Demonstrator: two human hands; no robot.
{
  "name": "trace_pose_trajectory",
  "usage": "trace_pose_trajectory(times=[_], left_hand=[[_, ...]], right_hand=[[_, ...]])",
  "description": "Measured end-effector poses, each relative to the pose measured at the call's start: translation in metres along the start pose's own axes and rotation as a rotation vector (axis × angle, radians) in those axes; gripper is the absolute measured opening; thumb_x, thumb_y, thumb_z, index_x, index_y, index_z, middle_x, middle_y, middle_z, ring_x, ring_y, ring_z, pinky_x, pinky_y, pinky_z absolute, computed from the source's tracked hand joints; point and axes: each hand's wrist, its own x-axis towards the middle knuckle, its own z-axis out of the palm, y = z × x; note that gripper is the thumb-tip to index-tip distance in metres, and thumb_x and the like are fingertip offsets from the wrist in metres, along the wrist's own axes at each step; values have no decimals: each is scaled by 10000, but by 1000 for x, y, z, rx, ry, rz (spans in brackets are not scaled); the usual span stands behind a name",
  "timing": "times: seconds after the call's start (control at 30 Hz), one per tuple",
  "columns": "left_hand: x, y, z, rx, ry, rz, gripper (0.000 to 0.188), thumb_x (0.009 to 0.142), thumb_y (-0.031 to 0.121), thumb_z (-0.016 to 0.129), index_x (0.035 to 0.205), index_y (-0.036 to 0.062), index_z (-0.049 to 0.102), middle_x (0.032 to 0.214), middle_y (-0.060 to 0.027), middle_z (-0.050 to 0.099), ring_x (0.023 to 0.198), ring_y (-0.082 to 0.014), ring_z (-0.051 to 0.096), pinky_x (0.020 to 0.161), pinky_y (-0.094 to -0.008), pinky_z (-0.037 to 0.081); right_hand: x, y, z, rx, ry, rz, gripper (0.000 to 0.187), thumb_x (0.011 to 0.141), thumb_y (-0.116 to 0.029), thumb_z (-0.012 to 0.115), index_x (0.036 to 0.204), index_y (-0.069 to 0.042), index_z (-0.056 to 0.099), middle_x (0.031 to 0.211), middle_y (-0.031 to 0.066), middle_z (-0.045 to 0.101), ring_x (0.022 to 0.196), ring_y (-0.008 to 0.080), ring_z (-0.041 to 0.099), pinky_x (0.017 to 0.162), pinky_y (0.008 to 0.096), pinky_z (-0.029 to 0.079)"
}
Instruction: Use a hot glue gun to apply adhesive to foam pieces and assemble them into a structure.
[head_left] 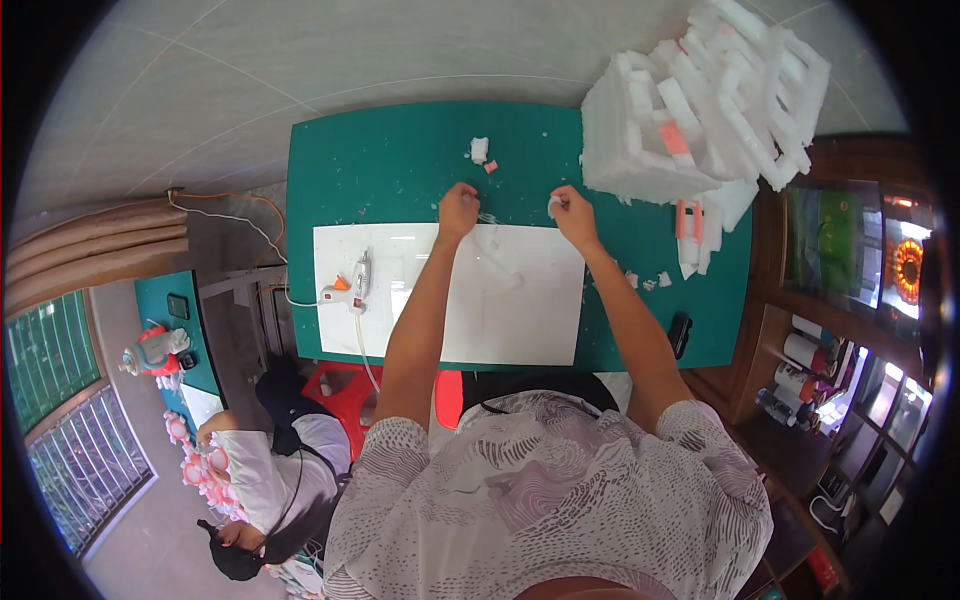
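Both of my arms reach forward across a white board (520,320) lying on a green table (380,150). Just past the board's far edge, my left hand (459,210) is closed, fingers curled; what it holds, if anything, is hidden. Beside it on the right lie thin whitish wisps, too small to make out. My right hand (573,217) pinches a small white scrap (554,203) that looks like foam. Beyond my left hand rest a small white foam block (479,150) and a pink piece (491,167).
White foam pieces (650,130) are piled high at the far right. A corded glue gun (362,280) lies on the board's left, by an orange piece (341,283). A black object (680,335) sits near the right edge. Another person (290,470) is at the left, by a red stool (340,395).
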Motion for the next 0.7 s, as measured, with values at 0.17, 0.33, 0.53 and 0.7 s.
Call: trace_pose_trajectory(times=[0.17, 0.33, 0.53, 0.7], left_hand=[[46, 24, 18, 147, 27, 159, 187, 809, 46, 601, 992, 32, 563, 957, -203, 568, 855, -402, 588, 747, -472, 482], [54, 18, 42, 549, -217, 196, 206, 852, 18, 558, 1051, 40, 510, 1099, -207, 495, 956, -400, 551, 800, -482, 489], [47, 13, 38, 583, -148, 294, 163, 861, -2, 521, 1022, 9, 500, 1046, -210, 509, 937, -407, 537, 821, -471, 464], [14, 35, 29, 379, -73, 312, 135, 886, 18, 492, 1017, 1, 520, 967, -219, 544, 903, -401, 538, 776, -457, 453]], right_hand=[[-71, 8, -21, 70, -101, 17, 164, 847, -44, 560, 1002, -34, 609, 776, 40, 588, 645, 112, 581, 622, 261, 489], [-146, 14, -43, 415, -283, 428, 186, 834, -53, 578, 1014, -40, 619, 815, 43, 617, 713, 118, 600, 652, 261, 502], [-185, 38, -63, 412, -235, 527, 180, 843, -58, 563, 1009, -28, 626, 810, 44, 622, 734, 115, 601, 649, 251, 507], [-190, 64, -78, 231, -105, 435, 162, 829, -98, 588, 971, -34, 631, 778, 67, 627, 727, 149, 615, 667, 290, 498]])
